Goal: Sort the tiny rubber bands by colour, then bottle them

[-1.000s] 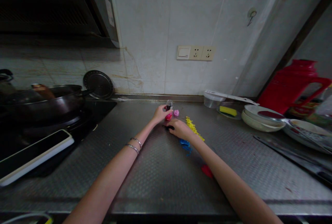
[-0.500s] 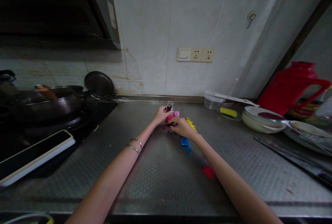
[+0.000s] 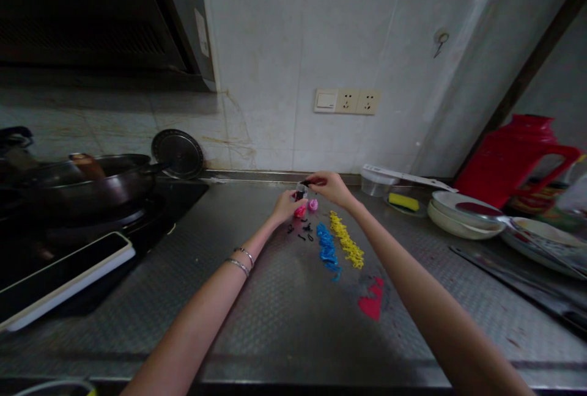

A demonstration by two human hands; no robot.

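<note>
My left hand (image 3: 285, 206) is closed on a small clear container (image 3: 301, 189) with black pieces inside. Over its opening, my right hand (image 3: 328, 185) pinches a few black bands (image 3: 306, 183). A pink roll (image 3: 312, 205) and a red roll (image 3: 300, 211) rest beside the container. Several loose black bands (image 3: 307, 227) lie on the metal counter just in front. To their right are a row of blue bands (image 3: 327, 246) and a longer row of yellow bands (image 3: 347, 240). A red piece (image 3: 372, 299) lies nearer the front edge.
At left are a pan (image 3: 92, 185) on the stove, a round lid (image 3: 177, 154) and a white-edged phone-like slab (image 3: 68, 280). On the right are a plastic cup (image 3: 376, 182), a yellow sponge (image 3: 403, 202), stacked bowls (image 3: 463, 220), a red thermos (image 3: 509, 161) and a long dark utensil (image 3: 513, 280).
My right hand has moved up from the loose black bands to the container's opening, uncovering the blue and yellow rows. My left hand stays on the container.
</note>
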